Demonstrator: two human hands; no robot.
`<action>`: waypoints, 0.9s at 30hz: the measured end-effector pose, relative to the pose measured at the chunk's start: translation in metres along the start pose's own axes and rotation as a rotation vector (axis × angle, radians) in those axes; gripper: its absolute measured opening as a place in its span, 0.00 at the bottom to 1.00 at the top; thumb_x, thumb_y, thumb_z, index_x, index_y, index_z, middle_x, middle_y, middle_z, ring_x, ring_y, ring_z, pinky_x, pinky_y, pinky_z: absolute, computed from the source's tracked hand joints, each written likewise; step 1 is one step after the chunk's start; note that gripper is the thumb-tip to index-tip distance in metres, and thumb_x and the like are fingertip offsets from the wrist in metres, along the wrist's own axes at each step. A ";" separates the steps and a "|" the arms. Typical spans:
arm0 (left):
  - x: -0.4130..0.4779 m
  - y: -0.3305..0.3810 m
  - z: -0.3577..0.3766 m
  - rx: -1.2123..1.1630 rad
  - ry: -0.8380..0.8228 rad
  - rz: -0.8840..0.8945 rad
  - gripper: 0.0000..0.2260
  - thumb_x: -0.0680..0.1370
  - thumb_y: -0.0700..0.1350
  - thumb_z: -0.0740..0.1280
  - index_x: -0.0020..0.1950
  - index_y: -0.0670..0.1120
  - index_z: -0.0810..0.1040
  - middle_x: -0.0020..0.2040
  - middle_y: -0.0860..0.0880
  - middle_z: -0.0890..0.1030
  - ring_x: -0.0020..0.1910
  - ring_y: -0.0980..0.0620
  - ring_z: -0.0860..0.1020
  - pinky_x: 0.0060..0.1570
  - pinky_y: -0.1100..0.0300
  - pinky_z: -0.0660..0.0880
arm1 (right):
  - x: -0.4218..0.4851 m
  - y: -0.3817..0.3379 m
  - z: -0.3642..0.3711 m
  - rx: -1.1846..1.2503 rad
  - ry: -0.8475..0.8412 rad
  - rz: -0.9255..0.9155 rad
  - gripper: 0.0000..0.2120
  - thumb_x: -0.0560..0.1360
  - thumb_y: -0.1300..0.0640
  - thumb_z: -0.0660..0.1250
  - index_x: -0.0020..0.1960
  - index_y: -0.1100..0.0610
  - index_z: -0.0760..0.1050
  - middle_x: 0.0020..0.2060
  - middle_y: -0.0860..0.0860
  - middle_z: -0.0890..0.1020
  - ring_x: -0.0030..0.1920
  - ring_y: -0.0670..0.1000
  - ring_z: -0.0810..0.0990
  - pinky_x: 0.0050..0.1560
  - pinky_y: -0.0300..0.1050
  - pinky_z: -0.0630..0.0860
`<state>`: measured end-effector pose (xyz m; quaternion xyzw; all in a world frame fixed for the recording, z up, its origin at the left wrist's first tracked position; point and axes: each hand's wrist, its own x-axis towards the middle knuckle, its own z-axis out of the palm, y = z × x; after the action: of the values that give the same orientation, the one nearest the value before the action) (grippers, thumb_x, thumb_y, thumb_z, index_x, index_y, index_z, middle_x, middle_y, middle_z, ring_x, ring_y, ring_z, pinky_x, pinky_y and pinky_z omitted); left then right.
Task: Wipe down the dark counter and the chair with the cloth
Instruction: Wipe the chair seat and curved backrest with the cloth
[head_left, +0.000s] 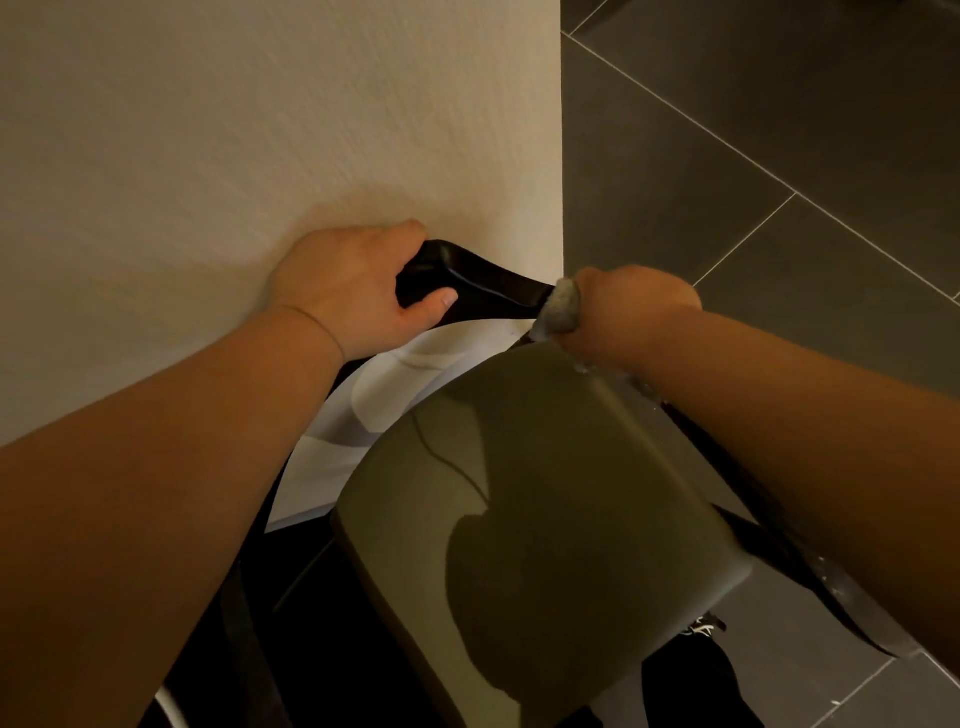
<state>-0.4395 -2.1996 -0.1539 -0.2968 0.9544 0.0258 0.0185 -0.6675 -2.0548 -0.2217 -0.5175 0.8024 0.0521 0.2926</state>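
At lower centre of the frame, the olive seat of the chair (545, 493) lay nearest. Beyond it, the left hand (348, 291) gripped the black backrest rail (483, 283). The right hand (634, 306) clenched the grey cloth (561, 312) against the rail's right end, before a pale wall (260, 130).

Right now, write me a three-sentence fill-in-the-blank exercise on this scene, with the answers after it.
1. The left hand grips the chair's ___ backrest rail.
2. The right hand holds a grey ___ at the end of that rail.
3. Beside the wall, the floor is laid with dark ___.

Missing words: black; cloth; tiles.
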 end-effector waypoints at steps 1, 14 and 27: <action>0.000 0.001 0.001 -0.002 0.005 -0.005 0.19 0.78 0.65 0.65 0.54 0.50 0.75 0.36 0.53 0.75 0.35 0.47 0.75 0.36 0.56 0.71 | -0.002 0.001 0.001 -0.012 -0.013 0.030 0.23 0.70 0.38 0.73 0.55 0.51 0.72 0.40 0.50 0.79 0.39 0.53 0.79 0.38 0.48 0.75; 0.003 0.005 0.002 0.002 0.028 -0.042 0.28 0.77 0.70 0.54 0.52 0.48 0.79 0.44 0.48 0.78 0.40 0.45 0.77 0.38 0.52 0.73 | -0.021 0.011 0.020 -0.043 0.276 -0.132 0.33 0.74 0.23 0.47 0.51 0.53 0.66 0.43 0.50 0.76 0.41 0.54 0.77 0.42 0.51 0.72; 0.062 0.041 -0.018 -0.031 -0.412 -0.034 0.21 0.85 0.56 0.60 0.36 0.48 0.79 0.31 0.47 0.77 0.32 0.47 0.75 0.32 0.57 0.64 | -0.018 0.014 0.020 -0.077 0.329 -0.308 0.39 0.73 0.22 0.43 0.63 0.52 0.68 0.49 0.52 0.76 0.41 0.55 0.76 0.40 0.49 0.71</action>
<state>-0.5142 -2.2020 -0.1373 -0.3015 0.9248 0.1001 0.2094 -0.6665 -2.0263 -0.2316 -0.6463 0.7481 -0.0477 0.1423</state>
